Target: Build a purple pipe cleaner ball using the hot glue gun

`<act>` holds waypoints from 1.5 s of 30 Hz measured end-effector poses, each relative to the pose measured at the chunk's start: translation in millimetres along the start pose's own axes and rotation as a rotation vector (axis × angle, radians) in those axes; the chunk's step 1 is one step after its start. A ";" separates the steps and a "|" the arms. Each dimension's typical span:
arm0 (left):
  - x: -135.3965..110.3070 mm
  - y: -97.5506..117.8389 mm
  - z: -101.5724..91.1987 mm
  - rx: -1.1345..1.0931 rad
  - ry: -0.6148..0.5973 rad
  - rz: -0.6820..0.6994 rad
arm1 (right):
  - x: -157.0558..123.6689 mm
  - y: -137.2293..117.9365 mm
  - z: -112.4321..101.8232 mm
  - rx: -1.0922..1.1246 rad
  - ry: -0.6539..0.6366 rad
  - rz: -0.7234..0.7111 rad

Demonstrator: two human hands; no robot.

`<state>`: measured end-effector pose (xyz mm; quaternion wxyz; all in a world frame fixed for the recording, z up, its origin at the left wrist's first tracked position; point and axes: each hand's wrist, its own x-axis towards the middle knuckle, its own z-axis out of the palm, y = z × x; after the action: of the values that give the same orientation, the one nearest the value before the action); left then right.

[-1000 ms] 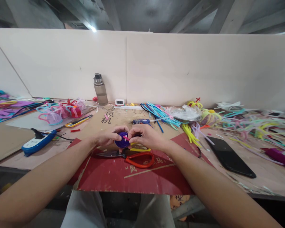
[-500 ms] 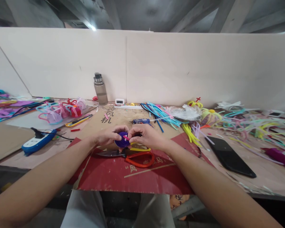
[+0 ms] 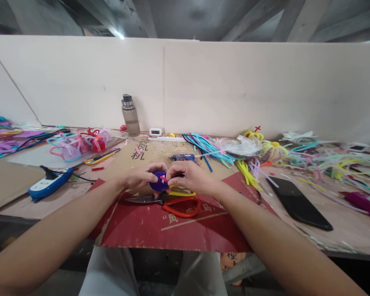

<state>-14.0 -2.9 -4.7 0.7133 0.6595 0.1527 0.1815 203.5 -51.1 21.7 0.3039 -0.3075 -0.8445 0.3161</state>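
A round purple coiled disc [image 3: 157,186] sits between the fingers of my left hand [image 3: 144,175], which are closed around its edge. Against its face, my right hand [image 3: 186,176] pinches a short pink strip [image 3: 163,179], perhaps a pipe cleaner. How the strip meets the disc is too small to tell. Just below both hands, scissors with red and yellow handles [image 3: 183,214] lie on a red cardboard sheet [image 3: 135,234], blades pointing left. Behind my hands lies a blue glue gun [image 3: 184,157].
Blue pipe cleaners [image 3: 203,144] and a yellow bundle [image 3: 247,174] lie behind on the right. A black phone [image 3: 299,203] is near my right forearm. To the left are a power strip [image 3: 51,185], a utility knife [image 3: 103,157] and small pink baskets [image 3: 69,151]. A bottle [image 3: 131,119] stands at the back.
Almost nothing differs. The purple disc appears very slightly turned in my left hand, while both hands keep the same place and hold.
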 end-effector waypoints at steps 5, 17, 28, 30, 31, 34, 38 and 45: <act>0.5 1.3 0.7 -0.004 -0.014 -0.001 | -0.1 0.8 0.2 -0.005 0.000 0.002; 0.7 0.5 -0.1 0.004 -0.008 0.010 | -0.3 2.8 0.5 -0.019 -0.005 -0.011; 0.9 0.5 0.7 0.012 -0.007 0.002 | 0.2 1.3 -0.5 -0.039 -0.004 -0.012; 0.8 0.5 0.7 0.009 -0.008 0.000 | 0.2 1.8 -0.7 -0.045 -0.006 -0.014; 0.8 0.4 0.6 0.006 -0.010 -0.002 | 0.2 2.2 -0.7 -0.048 -0.007 -0.016; 0.7 0.2 0.0 0.005 -0.014 -0.005 | 0.3 2.7 -0.7 -0.047 -0.014 -0.019; 0.4 2.2 1.1 -0.001 -0.006 -0.004 | 0.4 2.5 -0.4 -0.020 -0.009 -0.009; 0.6 5.4 3.6 -0.003 -0.012 -0.001 | 0.5 5.8 0.0 -0.019 -0.004 -0.031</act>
<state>-12.1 -5.4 1.1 0.7152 0.6595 0.1484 0.1777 205.0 -47.2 17.8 0.3041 -0.2964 -0.8528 0.3041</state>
